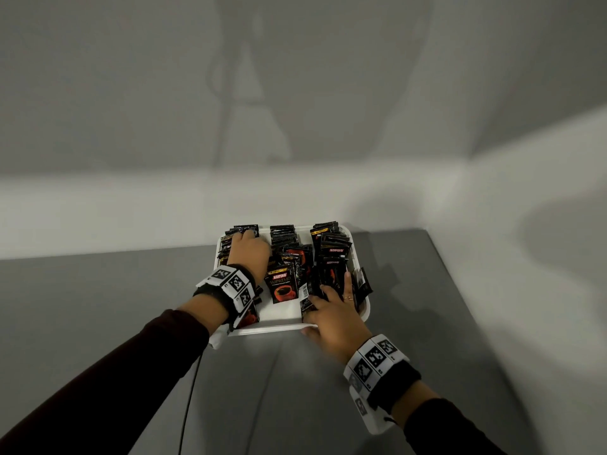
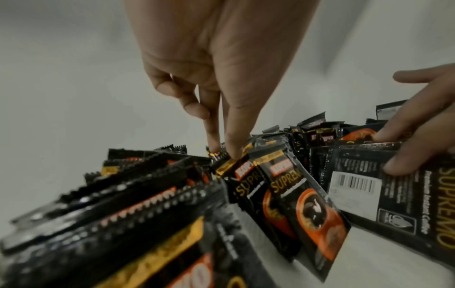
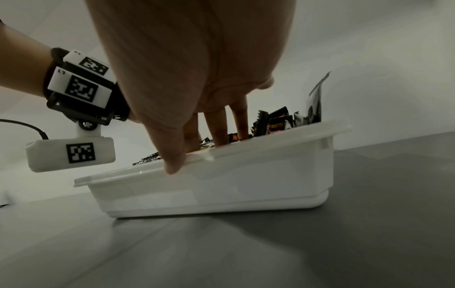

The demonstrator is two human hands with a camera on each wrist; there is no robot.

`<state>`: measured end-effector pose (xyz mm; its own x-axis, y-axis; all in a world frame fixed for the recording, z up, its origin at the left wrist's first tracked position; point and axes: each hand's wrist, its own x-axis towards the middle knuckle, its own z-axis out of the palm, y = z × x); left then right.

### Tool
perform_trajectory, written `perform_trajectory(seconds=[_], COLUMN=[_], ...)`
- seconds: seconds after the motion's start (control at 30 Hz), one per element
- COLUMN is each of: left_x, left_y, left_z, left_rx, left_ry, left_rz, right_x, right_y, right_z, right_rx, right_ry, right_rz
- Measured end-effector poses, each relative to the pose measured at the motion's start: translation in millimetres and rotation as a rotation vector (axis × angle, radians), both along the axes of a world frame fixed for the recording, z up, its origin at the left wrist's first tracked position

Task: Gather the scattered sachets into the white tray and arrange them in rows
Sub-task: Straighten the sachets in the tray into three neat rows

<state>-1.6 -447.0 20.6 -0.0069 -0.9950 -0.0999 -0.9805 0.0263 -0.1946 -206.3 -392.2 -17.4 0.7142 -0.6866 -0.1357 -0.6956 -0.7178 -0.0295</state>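
From above, the white tray [image 1: 363, 318] sits on the grey table [image 1: 328, 389], sachets [image 1: 282, 284] already inside in three rough rows. The left hand [image 1: 249, 254] presses the left row; the right hand [image 1: 335, 313] lies flat on the right row.

Left wrist: straight fingers [image 2: 231, 140] nudge sachet tops, light, slick foil, best pinched by the crimped edges.

Right wrist: the thumb [image 3: 172, 155] hooks the tray rim, fingers inside.

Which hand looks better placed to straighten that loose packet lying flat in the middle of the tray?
Probably the right hand: its fingers already rest on sachets beside the flat middle sachet. The left hand is busy deep in the far left row.
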Motion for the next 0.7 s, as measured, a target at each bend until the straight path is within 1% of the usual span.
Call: perform_trajectory(seconds=[0.1, 0.27, 0.43, 0.57, 0.63, 0.7], left_x=[-11.2, -24.3, -17.5, -23.9, -36.3, -51.9], left_y=[-3.3, -6.9, -2.8, 16.6, 28.4, 37.0], left_z=[1.3, -2.3, 0.4, 5.4, 1.7, -7.1], left_rx=[-0.039, -0.067, -0.075, -0.174, -0.118, 0.003], left_ry=[0.075, 0.281, 0.502, 0.726, 0.749, 0.723], left_rz=[-0.029, -0.030, 0.001, 0.011, 0.022, 0.058], right_x=[0.1, -0.3, -5.6, -16.6, -24.0, -29.5], right_y=[-0.2, -0.3, 0.7, 6.2, 10.1, 13.5], right_z=[-0.6, -2.7, -2.8, 2.8, 6.5, 10.3], right_rx=[-0.003, -0.003, 0.030, 0.036, 0.018, -0.007], right_ry=[-0.006, -0.012, -0.110, -0.189, -0.204, -0.160], right_rz=[-0.005, -0.005, -0.017, -0.064, -0.115, -0.154])
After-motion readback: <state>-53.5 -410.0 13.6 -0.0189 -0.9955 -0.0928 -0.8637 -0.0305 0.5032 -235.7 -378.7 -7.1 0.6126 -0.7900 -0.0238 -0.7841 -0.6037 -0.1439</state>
